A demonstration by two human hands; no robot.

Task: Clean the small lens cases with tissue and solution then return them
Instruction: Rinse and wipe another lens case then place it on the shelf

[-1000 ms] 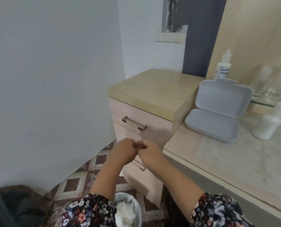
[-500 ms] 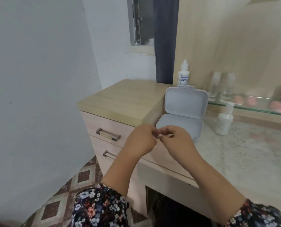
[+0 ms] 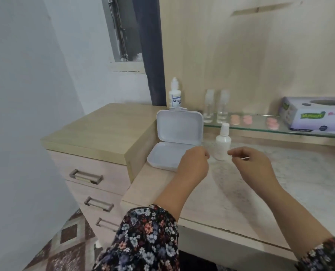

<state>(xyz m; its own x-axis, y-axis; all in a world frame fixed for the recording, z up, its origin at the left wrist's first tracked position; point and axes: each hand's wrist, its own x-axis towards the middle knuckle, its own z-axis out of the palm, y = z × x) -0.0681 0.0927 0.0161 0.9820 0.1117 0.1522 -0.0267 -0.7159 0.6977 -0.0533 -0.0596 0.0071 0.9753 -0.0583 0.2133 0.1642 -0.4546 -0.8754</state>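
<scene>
Since half a second ago the two hands, then touching fingertip to fingertip in front of the open white case [image 3: 177,141], have been drawn apart, and the view has been turned further over the desk, so that a tissue box [image 3: 317,114] is now seen far to the right. The left hand [image 3: 195,163] is held with its fingers curled in; whether anything is pinched in it cannot be told, since only its back is shown. The right hand [image 3: 250,163] is likewise loosely curled, with thumb and forefinger brought together, and something pale may be seen at its fingertips, too blurred to be named. The case stands open just beyond the left hand, its lid propped upright, its tray partly covered by that hand. A small white bottle [image 3: 223,143] is seen between and just beyond the two hands, and a taller solution bottle [image 3: 175,94] behind the case. On the glass shelf [image 3: 260,127] beyond the right hand, three pink lens cases [image 3: 241,119] and two clear bottles [image 3: 215,105] are made out, all blurred. Bare desk [image 3: 299,182] lies to the right of the right hand and toward its near edge; to the left of the left hand the raised drawer unit [image 3: 104,132] forms a step. The tissue box is cut off by the right border.
</scene>
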